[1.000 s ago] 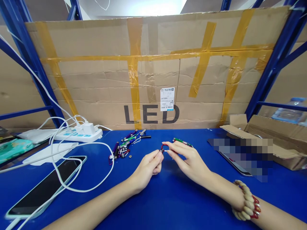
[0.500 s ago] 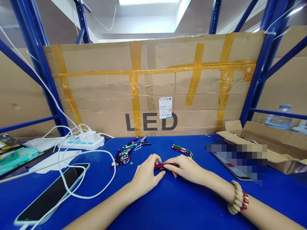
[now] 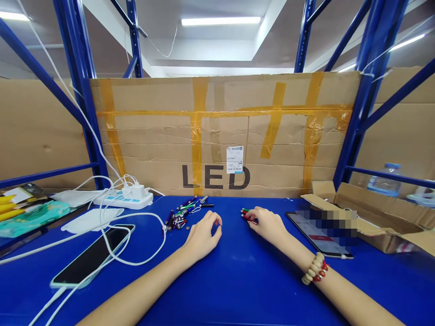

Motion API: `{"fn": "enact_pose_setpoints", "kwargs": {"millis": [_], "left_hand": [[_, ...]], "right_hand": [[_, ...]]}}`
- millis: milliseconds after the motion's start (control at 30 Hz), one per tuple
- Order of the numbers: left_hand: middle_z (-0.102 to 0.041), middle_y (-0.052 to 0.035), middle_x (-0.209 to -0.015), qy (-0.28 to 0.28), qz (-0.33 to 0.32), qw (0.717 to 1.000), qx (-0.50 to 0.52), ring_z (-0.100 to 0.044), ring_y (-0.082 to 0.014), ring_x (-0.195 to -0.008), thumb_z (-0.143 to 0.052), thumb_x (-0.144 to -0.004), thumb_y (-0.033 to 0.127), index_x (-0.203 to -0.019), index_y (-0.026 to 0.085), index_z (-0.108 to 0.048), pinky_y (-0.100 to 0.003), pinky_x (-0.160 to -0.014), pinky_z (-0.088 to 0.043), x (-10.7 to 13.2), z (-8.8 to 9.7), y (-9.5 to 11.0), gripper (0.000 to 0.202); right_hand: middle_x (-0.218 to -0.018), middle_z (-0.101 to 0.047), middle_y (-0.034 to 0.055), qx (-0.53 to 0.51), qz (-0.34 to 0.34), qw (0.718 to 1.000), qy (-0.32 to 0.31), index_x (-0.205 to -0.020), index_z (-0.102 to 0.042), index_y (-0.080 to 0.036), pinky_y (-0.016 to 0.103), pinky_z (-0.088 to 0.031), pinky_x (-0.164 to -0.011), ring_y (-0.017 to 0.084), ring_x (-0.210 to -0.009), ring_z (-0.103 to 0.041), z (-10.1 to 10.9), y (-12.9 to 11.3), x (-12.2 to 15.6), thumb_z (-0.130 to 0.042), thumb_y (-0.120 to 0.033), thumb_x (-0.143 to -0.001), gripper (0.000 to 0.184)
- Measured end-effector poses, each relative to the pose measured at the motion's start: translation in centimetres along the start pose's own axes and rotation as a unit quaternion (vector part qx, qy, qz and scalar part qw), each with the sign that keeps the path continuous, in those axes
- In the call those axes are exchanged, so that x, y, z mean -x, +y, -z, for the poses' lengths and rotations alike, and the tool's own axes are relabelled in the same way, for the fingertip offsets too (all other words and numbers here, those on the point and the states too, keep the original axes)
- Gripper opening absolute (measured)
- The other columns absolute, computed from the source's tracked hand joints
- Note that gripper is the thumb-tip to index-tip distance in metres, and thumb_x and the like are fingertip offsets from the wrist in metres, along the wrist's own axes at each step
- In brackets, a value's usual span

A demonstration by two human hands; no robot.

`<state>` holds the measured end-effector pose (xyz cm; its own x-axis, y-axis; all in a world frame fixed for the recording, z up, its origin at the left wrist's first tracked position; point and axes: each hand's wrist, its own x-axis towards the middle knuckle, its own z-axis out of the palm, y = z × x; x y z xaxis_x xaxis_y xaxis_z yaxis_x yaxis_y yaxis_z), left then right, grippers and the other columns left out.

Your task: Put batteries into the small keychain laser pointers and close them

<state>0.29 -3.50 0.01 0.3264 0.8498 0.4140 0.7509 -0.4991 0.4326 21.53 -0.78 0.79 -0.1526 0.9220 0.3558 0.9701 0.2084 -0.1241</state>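
My right hand (image 3: 266, 224) rests on the blue table (image 3: 238, 280), its fingertips closed on a small red keychain light (image 3: 247, 217) beside green and red ones (image 3: 244, 211). My left hand (image 3: 203, 234) lies on the table a little to the left, fingers loosely curled with thumb and forefinger apart, holding nothing. A pile of several small coloured keychain lights (image 3: 181, 214) sits just beyond and left of my left hand. A bead bracelet (image 3: 314, 268) is on my right wrist.
A phone (image 3: 91, 256) with a white cable (image 3: 142, 253) lies at the left, a white power strip (image 3: 124, 198) behind it. Another phone (image 3: 317, 235) and an open cardboard box (image 3: 377, 217) are at the right. A taped cardboard wall marked LED (image 3: 217, 136) closes the back.
The red light was held between both hands; now my right hand has carried it away to the small group at the right, my left hand has let go, and the view has tilted up.
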Motion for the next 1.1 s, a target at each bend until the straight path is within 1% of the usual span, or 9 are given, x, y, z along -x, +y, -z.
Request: {"fn": "enact_pose_setpoints", "kwargs": {"millis": [133, 267, 500, 667, 767, 867, 933, 1000, 1100], "left_hand": [[-0.053, 0.0035, -0.088, 0.005, -0.004, 1.000, -0.029, -0.051, -0.0107, -0.066, -0.039, -0.080, 0.018, -0.086, 0.023, -0.047, -0.023, -0.056, -0.034, -0.1, 0.1, -0.7, 0.011], [-0.054, 0.0025, -0.088, 0.005, -0.006, 0.998, -0.057, -0.054, -0.0116, -0.070, -0.038, -0.080, 0.016, -0.088, 0.023, -0.048, -0.022, -0.056, -0.035, 0.0, 0.2, -1.3, 0.015], [-0.056, 0.0021, -0.087, 0.015, -0.014, 0.997, -0.072, -0.055, -0.0128, -0.076, -0.039, -0.080, 0.014, -0.085, 0.022, -0.051, -0.022, -0.058, -0.037, 0.0, 0.2, -1.5, 0.016], [-0.058, 0.0021, -0.086, 0.031, -0.018, 0.994, -0.102, -0.055, -0.0129, -0.083, -0.039, -0.081, 0.013, -0.081, 0.022, -0.054, -0.023, -0.066, -0.040, -0.3, 0.4, -1.5, 0.018], [-0.059, 0.0005, -0.093, 0.058, 0.006, 0.986, -0.156, -0.052, -0.0155, -0.091, -0.037, -0.083, 0.011, -0.090, 0.022, -0.056, -0.026, -0.079, -0.040, -1.0, 0.6, -2.2, 0.022], [-0.059, -0.0050, -0.105, 0.069, 0.049, 0.978, -0.190, -0.049, -0.0212, -0.098, -0.034, -0.084, 0.009, -0.103, 0.019, -0.055, -0.035, -0.088, -0.035, -1.7, 1.0, -3.9, 0.029], [-0.056, -0.0115, -0.110, 0.071, 0.087, 0.972, -0.208, -0.047, -0.0263, -0.102, -0.034, -0.084, 0.008, -0.109, 0.014, -0.054, -0.042, -0.089, -0.033, -2.0, 1.1, -5.2, 0.032], [-0.055, -0.0156, -0.109, 0.071, 0.118, 0.966, -0.219, -0.046, -0.0292, -0.103, -0.034, -0.083, 0.006, -0.109, 0.010, -0.054, -0.046, -0.089, -0.032, -2.2, 1.0, -6.2, 0.033], [-0.055, -0.0159, -0.108, 0.069, 0.130, 0.964, -0.222, -0.045, -0.0296, -0.103, -0.035, -0.082, 0.004, -0.107, 0.010, -0.055, -0.045, -0.087, -0.033, -2.3, 0.8, -6.9, 0.033]], "right_hand": [[-0.091, -0.066, -0.0027, -0.044, 0.002, 0.999, 0.005, -0.090, -0.065, -0.026, 0.023, -0.037, -0.058, 0.016, -0.084, -0.060, -0.2, -0.9, 0.5, -0.051, -0.022, -0.076, 0.020], [-0.089, -0.067, -0.0047, -0.082, 0.006, 0.997, -0.008, -0.090, -0.065, -0.028, 0.022, -0.039, -0.059, 0.014, -0.082, -0.060, -0.4, -1.7, 0.8, -0.050, -0.023, -0.076, 0.021], [-0.092, -0.068, -0.0025, -0.103, 0.012, 0.994, -0.021, -0.089, -0.066, -0.027, 0.025, -0.042, -0.062, 0.017, -0.084, -0.061, -0.6, -1.8, 0.8, -0.048, -0.025, -0.077, 0.022], [-0.087, -0.068, -0.0023, -0.109, 0.030, 0.993, -0.029, -0.086, -0.067, -0.026, 0.026, -0.043, -0.063, 0.018, -0.081, -0.061, -0.7, -2.0, 0.7, -0.047, -0.024, -0.077, 0.022], [-0.087, -0.068, -0.0028, -0.114, 0.035, 0.992, -0.043, -0.086, -0.067, -0.027, 0.026, -0.043, -0.061, 0.016, -0.073, -0.061, -0.9, -2.0, 0.5, -0.045, -0.025, -0.078, 0.023], [-0.087, -0.067, -0.0027, -0.118, 0.038, 0.991, -0.048, -0.086, -0.067, -0.027, 0.026, -0.042, -0.061, 0.016, -0.070, -0.060, -1.1, -1.8, 0.4, -0.045, -0.027, -0.078, 0.023], [-0.087, -0.067, -0.0024, -0.118, 0.045, 0.991, -0.049, -0.086, -0.067, -0.026, 0.026, -0.042, -0.061, 0.016, -0.070, -0.059, -1.1, -1.7, 0.4, -0.045, -0.027, -0.078, 0.024], [-0.087, -0.067, -0.0024, -0.117, 0.052, 0.991, -0.049, -0.087, -0.067, -0.026, 0.026, -0.042, -0.061, 0.016, -0.070, -0.058, -1.1, -1.7, 0.4, -0.044, -0.027, -0.078, 0.024], [-0.086, -0.067, -0.0028, -0.116, 0.049, 0.991, -0.053, -0.087, -0.066, -0.027, 0.025, -0.041, -0.059, 0.015, -0.068, -0.058, -0.9, -1.8, 0.5, -0.044, -0.028, -0.078, 0.024]]}}
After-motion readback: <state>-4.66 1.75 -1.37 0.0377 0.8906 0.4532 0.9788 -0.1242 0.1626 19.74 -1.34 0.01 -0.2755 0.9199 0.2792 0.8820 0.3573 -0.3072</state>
